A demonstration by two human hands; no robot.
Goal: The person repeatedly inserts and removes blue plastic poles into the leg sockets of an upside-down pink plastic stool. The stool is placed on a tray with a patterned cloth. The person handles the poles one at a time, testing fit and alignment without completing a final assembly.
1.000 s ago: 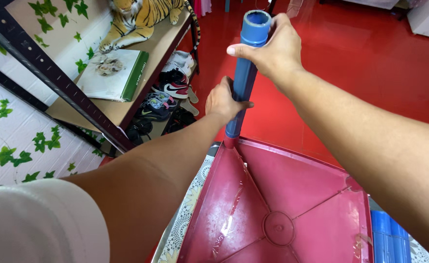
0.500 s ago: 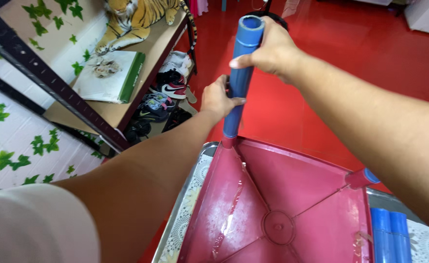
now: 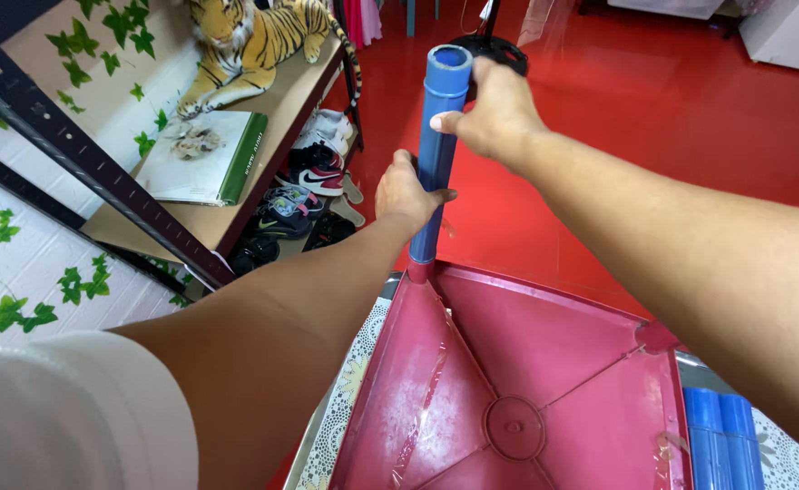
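Here the blue tube stands nearly upright, its long axis running from its open top end at twelve o'clock down to the far-left corner socket of the pink plastic shelf tray, where its foot meets a short pink collar. The tray lies upside down at six o'clock, its ribbed underside and round centre boss facing up, on a worktop with a lace-pattern cover.

Both hands are on the tube. The right hand wraps the top end, its grip clamped just under the open rim, coming in from three o'clock. The left hand is clamped on the tube lower down, about midway, from nine o'clock, so it is the nearer of the two to the socket. The tube lies straight between the two grips and the tray corner, all in one line.

The tube is smooth, matt blue and hollow. Two more blue tubes lie flat beside the tray at five o'clock. The near-right corner socket of the tray stands empty.

At ten o'clock a metal rack holds a plush tiger and a book, with shoes beneath on the red floor.
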